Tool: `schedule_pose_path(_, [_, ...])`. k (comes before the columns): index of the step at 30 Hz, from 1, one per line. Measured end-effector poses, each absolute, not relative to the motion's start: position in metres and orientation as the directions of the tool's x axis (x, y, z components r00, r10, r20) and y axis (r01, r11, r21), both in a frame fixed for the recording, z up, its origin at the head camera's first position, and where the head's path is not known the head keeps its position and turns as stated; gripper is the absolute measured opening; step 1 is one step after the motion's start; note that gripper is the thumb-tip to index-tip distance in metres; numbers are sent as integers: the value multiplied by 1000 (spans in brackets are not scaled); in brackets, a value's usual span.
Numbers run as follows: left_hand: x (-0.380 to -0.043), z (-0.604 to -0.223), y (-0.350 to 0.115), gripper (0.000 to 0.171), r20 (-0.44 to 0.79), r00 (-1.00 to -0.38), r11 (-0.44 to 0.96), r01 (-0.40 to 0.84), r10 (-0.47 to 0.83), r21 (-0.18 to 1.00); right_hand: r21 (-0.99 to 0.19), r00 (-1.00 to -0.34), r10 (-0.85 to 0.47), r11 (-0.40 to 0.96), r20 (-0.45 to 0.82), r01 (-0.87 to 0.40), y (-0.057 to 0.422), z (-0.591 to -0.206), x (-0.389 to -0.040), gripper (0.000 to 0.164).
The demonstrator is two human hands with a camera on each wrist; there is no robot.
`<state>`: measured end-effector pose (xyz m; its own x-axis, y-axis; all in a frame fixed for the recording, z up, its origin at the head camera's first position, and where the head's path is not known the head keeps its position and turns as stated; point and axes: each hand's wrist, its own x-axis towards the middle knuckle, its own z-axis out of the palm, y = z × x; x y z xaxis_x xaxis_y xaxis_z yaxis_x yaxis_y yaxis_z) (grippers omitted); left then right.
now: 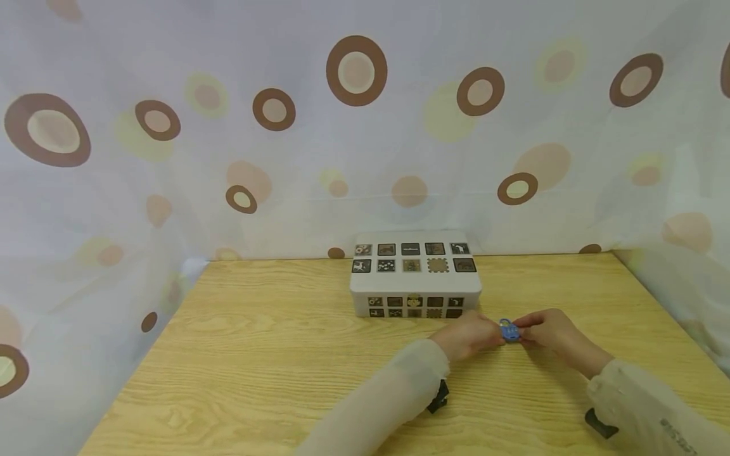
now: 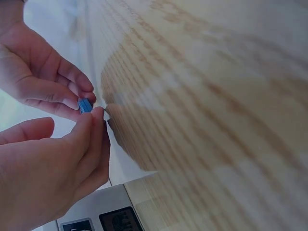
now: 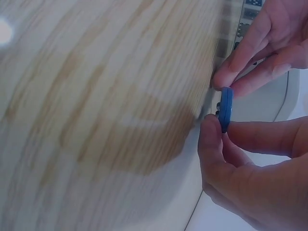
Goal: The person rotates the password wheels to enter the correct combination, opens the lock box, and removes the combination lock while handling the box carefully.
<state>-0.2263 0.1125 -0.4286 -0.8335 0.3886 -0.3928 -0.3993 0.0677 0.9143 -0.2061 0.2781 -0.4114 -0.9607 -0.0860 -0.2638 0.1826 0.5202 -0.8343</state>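
Note:
A small blue padlock (image 1: 510, 331) with a raised shackle is held between both hands, just in front of the box's right corner. My right hand (image 1: 550, 332) pinches its right side between thumb and finger. From the left, the fingertips of my left hand (image 1: 469, 335) meet its other edge. Seen edge-on in the right wrist view, the padlock (image 3: 224, 109) has small dark bumps along one face. Only a small piece of the padlock (image 2: 85, 105) shows between the hands in the left wrist view; fingers cover the rest.
A white box (image 1: 416, 282) printed with dark square pictures stands closed at the back of the wooden table (image 1: 256, 367), with a small clasp (image 1: 414, 299) on its front. Behind it hangs a pale curtain (image 1: 308, 158) with brown circles. Dark straps show below both sleeves.

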Motion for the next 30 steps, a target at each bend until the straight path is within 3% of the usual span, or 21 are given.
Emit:
schedule_pose_path(12, [-231, -429, 118, 19, -415, -811, 13, -450, 413, 893, -796, -964, -87, 586, -251, 154, 283, -412, -209, 30])
schedule_pose_path(30, [-236, -432, 128, 16, -424, -841, 11, -446, 336, 895, -779, -966, -61, 605, -250, 164, 284, -414, -211, 33])
